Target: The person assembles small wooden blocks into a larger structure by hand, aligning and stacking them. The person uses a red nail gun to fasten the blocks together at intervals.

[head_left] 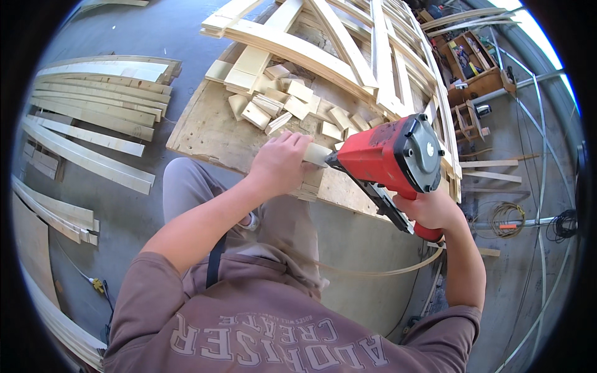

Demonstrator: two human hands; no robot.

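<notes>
My right hand grips the handle of a red and black nail gun, whose nose points left at a small pale wood block. My left hand is closed around that block and holds it against a stack of short blocks at the near edge of a plywood worktop. Several more cut wood blocks lie scattered on the plywood beyond my left hand.
Curved wooden frames lie across the far side of the worktop. Long curved slats are stacked on the concrete floor at left. At right are a wooden tool crate, metal rods and coiled cables. A thin hose trails below the gun.
</notes>
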